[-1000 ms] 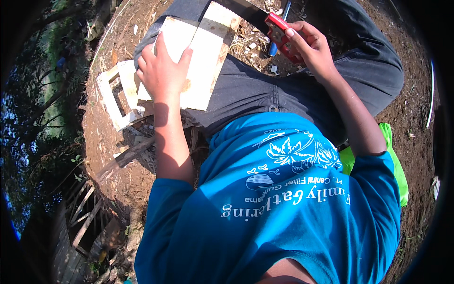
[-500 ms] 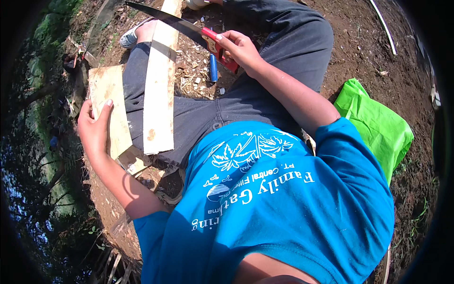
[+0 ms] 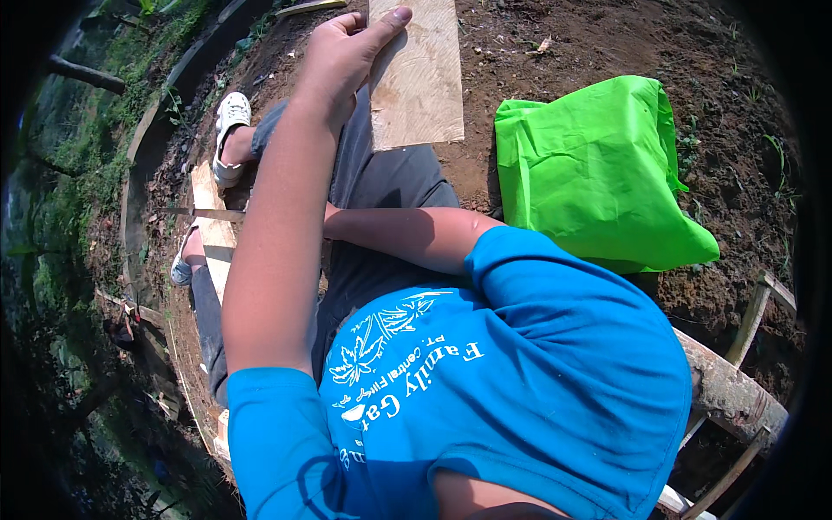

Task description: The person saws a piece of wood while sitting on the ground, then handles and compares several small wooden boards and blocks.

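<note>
Bag [image 3: 589, 173] solid lime green. Shirt [image 3: 537, 347] bright blue; I make out white leafy outlines and lettering printed on it. Trousers [image 3: 399, 184] dark grey, bluish in sun. Shoes [image 3: 234, 109] white. Board [image 3: 418, 78] pale tan, streaked with grain. Plank [image 3: 206, 186] pale cream. Blade [image 3: 221, 215] dull grey-brown, from my seat. Soil [image 3: 607, 43] brown, flecked paler; greenery [image 3: 104, 165] mottled along its left edge.

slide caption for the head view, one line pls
Left hand gripping a wooden board near a bright green bag on bare soil.

Brown soil [image 3: 598, 39] (partly sunlit) carries 1 green bag [image 3: 589, 173] and a scrap [image 3: 543, 45].
</note>
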Demonstrator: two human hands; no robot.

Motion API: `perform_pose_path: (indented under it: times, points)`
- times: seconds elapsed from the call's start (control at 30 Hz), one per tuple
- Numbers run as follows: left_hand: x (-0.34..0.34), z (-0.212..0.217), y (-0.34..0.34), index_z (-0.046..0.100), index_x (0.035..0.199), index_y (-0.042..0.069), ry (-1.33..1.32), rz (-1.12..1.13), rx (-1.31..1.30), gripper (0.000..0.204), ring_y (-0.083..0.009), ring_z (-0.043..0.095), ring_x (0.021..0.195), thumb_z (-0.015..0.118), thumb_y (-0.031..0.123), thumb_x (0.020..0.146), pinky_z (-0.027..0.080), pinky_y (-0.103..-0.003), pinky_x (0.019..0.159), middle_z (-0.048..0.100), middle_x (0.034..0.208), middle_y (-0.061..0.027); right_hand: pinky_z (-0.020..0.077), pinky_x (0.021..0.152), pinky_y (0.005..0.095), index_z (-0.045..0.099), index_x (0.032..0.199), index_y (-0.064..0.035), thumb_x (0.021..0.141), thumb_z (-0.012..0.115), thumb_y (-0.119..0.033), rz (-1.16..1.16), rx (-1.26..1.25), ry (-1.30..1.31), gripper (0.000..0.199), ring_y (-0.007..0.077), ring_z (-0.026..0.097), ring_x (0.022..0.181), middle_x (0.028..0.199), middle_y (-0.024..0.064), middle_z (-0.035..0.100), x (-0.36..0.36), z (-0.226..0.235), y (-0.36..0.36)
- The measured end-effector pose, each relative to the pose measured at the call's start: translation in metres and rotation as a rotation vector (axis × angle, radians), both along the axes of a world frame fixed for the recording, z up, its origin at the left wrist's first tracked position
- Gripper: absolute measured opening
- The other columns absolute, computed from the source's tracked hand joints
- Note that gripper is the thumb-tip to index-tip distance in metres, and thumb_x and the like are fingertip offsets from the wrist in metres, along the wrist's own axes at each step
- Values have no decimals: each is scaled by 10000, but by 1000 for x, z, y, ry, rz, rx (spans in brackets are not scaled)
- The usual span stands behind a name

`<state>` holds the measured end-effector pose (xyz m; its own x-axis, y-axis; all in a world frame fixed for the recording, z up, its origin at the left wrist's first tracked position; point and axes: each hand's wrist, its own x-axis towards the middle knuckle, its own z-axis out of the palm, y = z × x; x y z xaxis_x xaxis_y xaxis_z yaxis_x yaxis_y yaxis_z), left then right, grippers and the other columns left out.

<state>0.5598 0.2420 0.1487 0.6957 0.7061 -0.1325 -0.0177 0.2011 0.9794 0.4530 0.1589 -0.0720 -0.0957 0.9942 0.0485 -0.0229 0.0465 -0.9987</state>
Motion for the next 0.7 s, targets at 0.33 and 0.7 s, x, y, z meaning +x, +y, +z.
perform_pose_path:
  times: [0.33,0.7]
  points:
    - [-75,-47,8,608,1362,-27,400,133,449,604,-215,685,1054,677,426,969,508,-331,949,729,1145,-172,527,816,377,725,1044,-13,866,747,-495,-127,-306,-41,515,270,702,895,951,168,726,12,13,-7]
    - [-365,-77,-156,612,1234,-25,1840,246,134,823,-391,630,1199,675,687,825,509,-505,980,632,1300,-252,442,492,279,634,1100,45,929,735,-398,-131,-506,287,486,92,572,572,750,59,659,13,28,5]
